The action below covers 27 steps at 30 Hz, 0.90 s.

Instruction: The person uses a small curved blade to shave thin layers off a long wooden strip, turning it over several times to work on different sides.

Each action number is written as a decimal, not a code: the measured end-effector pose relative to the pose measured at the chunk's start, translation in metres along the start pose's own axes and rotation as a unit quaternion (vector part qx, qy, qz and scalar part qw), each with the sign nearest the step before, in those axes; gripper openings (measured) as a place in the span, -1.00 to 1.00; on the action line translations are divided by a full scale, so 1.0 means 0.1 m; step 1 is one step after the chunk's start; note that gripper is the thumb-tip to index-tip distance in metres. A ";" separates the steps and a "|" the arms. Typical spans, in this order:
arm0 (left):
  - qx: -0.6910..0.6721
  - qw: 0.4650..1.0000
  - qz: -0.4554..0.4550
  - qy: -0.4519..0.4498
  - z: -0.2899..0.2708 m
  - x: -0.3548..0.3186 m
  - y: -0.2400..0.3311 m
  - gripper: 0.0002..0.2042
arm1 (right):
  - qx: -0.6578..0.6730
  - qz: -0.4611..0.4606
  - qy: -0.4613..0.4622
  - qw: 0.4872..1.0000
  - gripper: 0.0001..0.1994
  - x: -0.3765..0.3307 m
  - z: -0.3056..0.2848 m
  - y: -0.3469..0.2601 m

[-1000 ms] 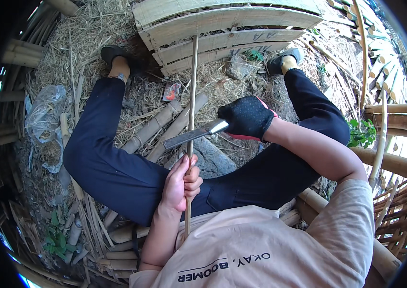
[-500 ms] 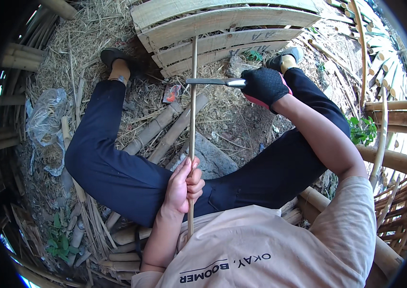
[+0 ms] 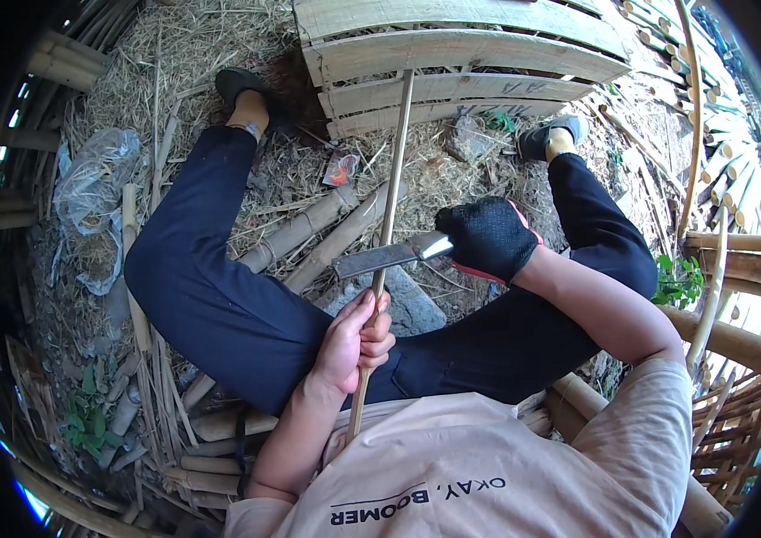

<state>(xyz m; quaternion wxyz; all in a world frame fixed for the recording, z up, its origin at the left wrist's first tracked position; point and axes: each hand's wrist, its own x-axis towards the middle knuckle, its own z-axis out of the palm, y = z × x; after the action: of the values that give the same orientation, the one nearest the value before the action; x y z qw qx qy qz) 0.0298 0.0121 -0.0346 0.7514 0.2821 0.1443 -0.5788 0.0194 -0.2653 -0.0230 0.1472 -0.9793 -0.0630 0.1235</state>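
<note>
My bare left hand (image 3: 358,345) is wrapped round a long, thin bamboo strip (image 3: 395,170) near its lower part. The strip slants up and slightly right, its low end against my shirt and its far end over a slatted wooden crate (image 3: 470,54). In a black glove with red edging, my right hand (image 3: 491,239) grips a knife. The flat, dark blade of the knife (image 3: 371,261) lies across the strip a little above my left fist. The knife's handle is mostly hidden inside the glove.
Between my legs lie a grey stone (image 3: 407,305) and two bamboo poles (image 3: 308,229) on straw-strewn ground. A crumpled clear plastic bag (image 3: 98,170) is at the left. Cut bamboo (image 3: 739,179) is stacked at the far right, near a bamboo rail (image 3: 739,343).
My right hand has drawn the knife down along the strip toward my left hand, and its blade has turned. The strip now leans to the right. The whole view has shifted slightly.
</note>
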 end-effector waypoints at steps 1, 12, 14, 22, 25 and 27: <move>0.007 1.000 -0.002 0.004 0.00 -0.01 0.00 -0.78 | -0.013 0.002 0.000 1.000 -0.87 0.00 0.03 0.01; 0.032 0.999 -0.002 0.010 0.02 0.00 -0.01 -0.79 | -0.059 0.205 0.075 0.974 -0.82 0.32 -0.16 0.77; 0.016 1.000 -0.002 0.005 0.00 -0.01 -0.02 -0.79 | -0.052 0.210 0.071 0.974 -0.74 0.30 -0.19 0.90; 0.012 1.000 0.007 0.009 0.01 -0.01 0.00 -0.79 | 0.089 0.107 -0.021 0.990 -0.66 0.15 -0.25 0.23; 0.027 0.999 0.008 0.022 0.04 -0.03 0.01 -0.79 | 0.042 0.051 -0.095 0.993 -0.71 0.07 -0.23 0.01; 0.042 0.999 0.005 0.032 0.03 0.01 -0.02 -0.78 | 0.033 0.029 -0.094 0.995 -0.76 0.03 -0.11 0.00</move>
<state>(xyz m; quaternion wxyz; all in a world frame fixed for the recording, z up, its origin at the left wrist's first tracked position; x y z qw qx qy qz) 0.0276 0.0094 -0.0331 0.7367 0.3321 0.1423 -0.5716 0.0252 -0.2681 -0.0138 0.1691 -0.9595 -0.0440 0.2209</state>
